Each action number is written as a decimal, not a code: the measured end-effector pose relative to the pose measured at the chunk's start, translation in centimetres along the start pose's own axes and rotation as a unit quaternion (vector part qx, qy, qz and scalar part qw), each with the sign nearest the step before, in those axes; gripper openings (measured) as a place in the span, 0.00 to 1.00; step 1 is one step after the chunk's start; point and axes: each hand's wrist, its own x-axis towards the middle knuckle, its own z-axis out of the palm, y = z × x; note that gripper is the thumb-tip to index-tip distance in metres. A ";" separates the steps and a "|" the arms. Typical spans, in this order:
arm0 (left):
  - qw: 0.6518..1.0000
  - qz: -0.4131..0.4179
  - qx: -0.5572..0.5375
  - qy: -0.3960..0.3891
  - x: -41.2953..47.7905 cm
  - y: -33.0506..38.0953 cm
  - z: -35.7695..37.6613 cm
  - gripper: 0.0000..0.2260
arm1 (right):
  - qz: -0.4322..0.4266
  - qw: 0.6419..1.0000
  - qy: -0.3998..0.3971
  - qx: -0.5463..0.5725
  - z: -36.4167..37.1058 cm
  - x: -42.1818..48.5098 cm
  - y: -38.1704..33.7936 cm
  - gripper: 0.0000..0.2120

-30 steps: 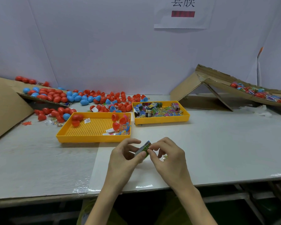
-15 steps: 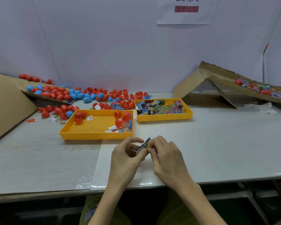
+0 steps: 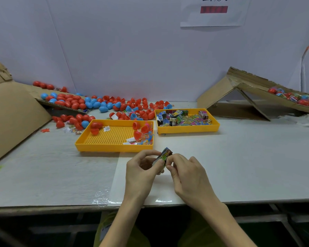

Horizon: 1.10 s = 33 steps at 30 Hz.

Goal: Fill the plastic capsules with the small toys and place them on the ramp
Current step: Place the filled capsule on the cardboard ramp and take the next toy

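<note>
Together, left hand [image 3: 141, 172] and right hand [image 3: 187, 173] pinch flat glossy packet [image 3: 165, 155]

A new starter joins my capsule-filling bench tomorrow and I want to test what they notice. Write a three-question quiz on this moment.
1. True or false: the left hand and the right hand both pinch the small colourful printed packet.
2. The heap of printed packets lies in: A) a blue bucket; B) the yellow plastic tray at the right; C) a glass jar.
3. Fill in: the loose plastic egg capsules at the back left are red and ____.

Key: 1 true; 2 B; 3 blue.
</note>
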 end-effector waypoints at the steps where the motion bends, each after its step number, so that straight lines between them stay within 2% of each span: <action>1: 1.000 -0.001 -0.008 -0.001 0.0 0.0 0.0 0.08 | 0.000 1.000 0.011 -0.003 0.0 0.0 0.0 0.02; 5: 1.000 -0.003 -0.030 0.007 0.1 0.0 -0.2 0.07 | -0.010 0.999 0.048 -0.006 -0.1 0.0 -0.1 0.01; 11: 0.999 -0.008 -0.049 0.010 0.0 0.0 -0.2 0.08 | -0.050 0.998 0.039 0.018 -0.1 -0.3 0.0 0.03; 18: 0.989 -0.053 -0.129 -0.055 0.4 0.7 -0.5 0.08 | -0.054 0.993 0.091 0.048 0.3 -0.7 0.7 0.04; 21: 0.994 -0.033 -0.086 -0.059 0.2 0.6 -0.5 0.09 | -0.018 0.982 0.155 0.109 0.2 -0.8 0.8 0.02; 23: 0.996 -0.023 -0.060 -0.059 0.0 0.5 -0.4 0.09 | 0.007 0.974 0.177 0.143 0.1 -0.9 0.8 0.05; 33: 0.997 0.003 0.000 -0.073 -0.1 0.5 0.0 0.10 | 0.058 0.981 0.123 0.139 0.1 -0.7 1.1 0.06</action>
